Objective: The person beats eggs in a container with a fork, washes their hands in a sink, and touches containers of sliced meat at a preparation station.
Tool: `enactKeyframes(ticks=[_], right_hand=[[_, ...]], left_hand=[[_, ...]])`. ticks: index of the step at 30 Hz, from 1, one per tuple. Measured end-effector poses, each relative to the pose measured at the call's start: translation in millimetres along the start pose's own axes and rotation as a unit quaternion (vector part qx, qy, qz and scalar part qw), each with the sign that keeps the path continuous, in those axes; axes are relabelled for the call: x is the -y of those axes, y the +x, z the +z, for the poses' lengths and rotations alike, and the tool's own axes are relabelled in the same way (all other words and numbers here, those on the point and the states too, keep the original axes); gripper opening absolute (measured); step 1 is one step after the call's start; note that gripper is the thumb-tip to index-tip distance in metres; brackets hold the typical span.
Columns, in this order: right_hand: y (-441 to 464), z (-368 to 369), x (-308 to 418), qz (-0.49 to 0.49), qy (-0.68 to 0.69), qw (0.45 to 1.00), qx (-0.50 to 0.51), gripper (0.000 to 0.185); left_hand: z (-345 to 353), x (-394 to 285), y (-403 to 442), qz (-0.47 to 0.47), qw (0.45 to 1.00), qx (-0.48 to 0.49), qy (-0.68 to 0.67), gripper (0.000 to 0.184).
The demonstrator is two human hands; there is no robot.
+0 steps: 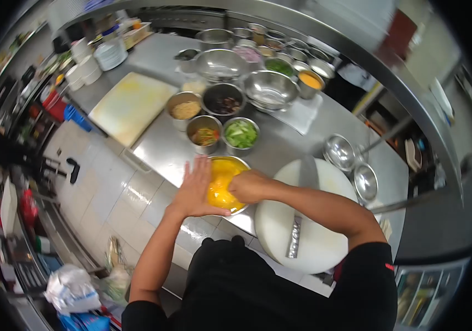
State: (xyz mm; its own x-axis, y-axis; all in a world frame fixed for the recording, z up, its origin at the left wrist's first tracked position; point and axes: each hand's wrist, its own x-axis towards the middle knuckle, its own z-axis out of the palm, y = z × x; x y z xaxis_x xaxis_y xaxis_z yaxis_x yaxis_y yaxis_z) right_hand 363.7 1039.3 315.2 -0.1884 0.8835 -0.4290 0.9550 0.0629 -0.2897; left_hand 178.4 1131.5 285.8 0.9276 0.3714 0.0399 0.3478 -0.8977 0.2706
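Bowl (241, 159) w/ yellow liq. under R hand (248, 186); L hand (194, 190) alongside

Your left hand (194, 190) is covering the left side of the bowl (240, 159). Your right hand (248, 186) is curling over the yellow liquid (222, 179), its fingertips and anything in them not showing. Your right forearm (316, 203) is hiding the middle of the knife (308, 174) and part of the round board (332, 176). Marks on the handle (295, 237) are reading too small. Bottom edge is cutting off your shirt (230, 287). White bag (72, 289) is concealing its contents.
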Motion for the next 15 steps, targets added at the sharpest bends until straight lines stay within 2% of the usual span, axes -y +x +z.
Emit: enactKeyframes(ticks=[1, 3, 6, 7, 8, 10, 11, 12, 14, 15], right_hand=[[3, -5, -2, -0.016, -0.011, 1.0, 0.007, 0.021], [5, -13, -8, 0.079, -0.049, 0.994, -0.049, 0.022], [-2, 3, 15, 0.088, -0.085, 0.992, -0.009, 0.019], [-10, -7, 16, 0.029, 0.009, 0.999, -0.015, 0.017], [-10, -13, 12, 0.035, 0.008, 0.999, -0.013, 0.017], [-7, -26, 2, 0.159, 0.092, 0.981, -0.057, 0.016], [-5, -10, 0, 0.164, -0.036, 0.984, -0.064, 0.016], [-8, -3, 6, 0.163, -0.041, 0.983, -0.069, 0.016], [-14, 7, 15, 0.0, 0.043, 0.998, -0.046, 0.016], [-11, 5, 5, -0.027, 0.085, 0.993, -0.076, 0.016]], left_hand=[[-5, -1, 0, -0.006, 1.0, 0.002, -0.014, 0.145], [-6, 1, -3, -0.012, 1.0, -0.011, -0.021, 0.144], [-6, 2, -2, 0.001, 0.999, -0.025, -0.032, 0.143], [-5, 2, -2, -0.001, 0.999, -0.026, -0.03, 0.142], [-3, 3, -4, -0.003, 0.999, -0.024, -0.029, 0.141], [2, 5, -6, 0.007, 0.998, -0.049, -0.042, 0.138], [4, 6, -7, 0.014, 0.996, -0.068, -0.049, 0.135], [5, 9, -6, 0.014, 0.996, -0.074, -0.046, 0.135], [10, 12, -7, 0.024, 0.994, -0.078, -0.077, 0.125], [12, 12, -9, 0.023, 0.994, -0.081, -0.076, 0.125]])
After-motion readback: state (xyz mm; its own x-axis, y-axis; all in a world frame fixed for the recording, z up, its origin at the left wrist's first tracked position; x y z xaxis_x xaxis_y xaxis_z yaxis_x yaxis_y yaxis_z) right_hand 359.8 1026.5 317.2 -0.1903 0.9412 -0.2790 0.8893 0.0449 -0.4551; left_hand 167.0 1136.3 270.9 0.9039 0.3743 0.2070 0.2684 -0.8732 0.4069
